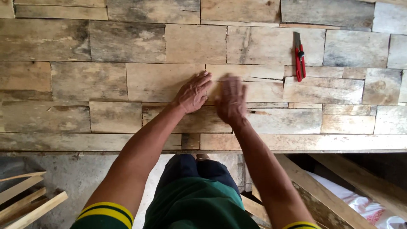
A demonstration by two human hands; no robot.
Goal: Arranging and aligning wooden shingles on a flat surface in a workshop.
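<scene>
Overhead view of my two hands on a panel of reclaimed wood pieces laid edge to edge like brickwork. My left hand lies flat and open, fingers together, palm pressed on the short wood piece near the panel's middle, at its left end where it meets the neighbouring board. My right hand is also spread open and holding nothing, but it is blurred, so I cannot tell whether it touches the piece or hovers just above it. The piece is pale, weathered and rough-sawn, with grey staining and a splintered lower edge; it sits in the third course from the near edge, between longer boards. I judge it stiff, light and dry, unlikely to slip on the rough surface but liable to shed splinters, so it is best taken by its long edges or pressed flat from above rather than gripped at the ragged end. A red utility knife lies well apart to the upper right. Loose wooden slats rest on the floor below the panel's near edge.
</scene>
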